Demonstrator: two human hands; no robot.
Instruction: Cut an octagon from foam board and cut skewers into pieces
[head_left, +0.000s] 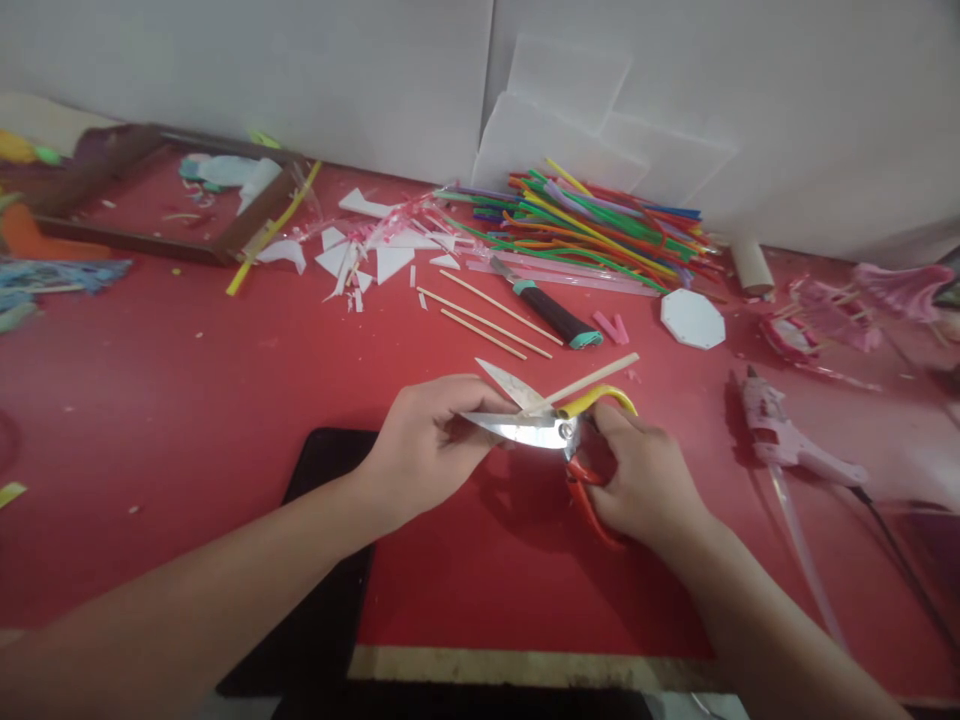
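Note:
My right hand [645, 480] grips the yellow and red handles of a pair of scissors [536, 415], whose steel blades stand apart and point left. A thin wooden stick [592, 381] lies between the blades, slanting up to the right. My left hand [424, 450] holds the stick's near end by the blade tips, fingers curled around it. Both hands hover just above the red table [187, 400].
Behind the hands lie three more wooden sticks [487, 315], a black-handled craft knife [551, 312], a heap of coloured straws [592, 230], a white octagon [692, 319] and white scraps [375, 255]. A pink glue gun [787, 440] lies right, a wooden frame [150, 190] far left, a black mat [322, 560] near me.

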